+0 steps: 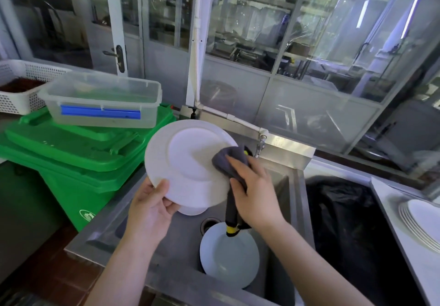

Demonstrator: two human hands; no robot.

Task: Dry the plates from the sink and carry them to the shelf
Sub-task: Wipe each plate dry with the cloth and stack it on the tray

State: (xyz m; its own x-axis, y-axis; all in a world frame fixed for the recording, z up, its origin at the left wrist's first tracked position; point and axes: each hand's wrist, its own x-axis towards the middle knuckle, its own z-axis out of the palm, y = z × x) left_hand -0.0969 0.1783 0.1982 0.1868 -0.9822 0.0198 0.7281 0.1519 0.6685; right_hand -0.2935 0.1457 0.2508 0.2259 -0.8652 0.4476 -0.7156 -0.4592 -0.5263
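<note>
Though half-hidden, plate (190, 210) under plate (188, 160).

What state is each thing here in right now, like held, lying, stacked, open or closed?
White plate: held tilted above the sink, being wiped.
Grey cloth: pressed on that plate, its tail hanging down.
Left hand: grips the plate's lower rim.
Right hand: holds the cloth.
Plate in the sink: lying in the basin.
Stacked plates: piled on the counter at right.
Green bin: lid closed.
Clear box: resting on the bin.
</note>
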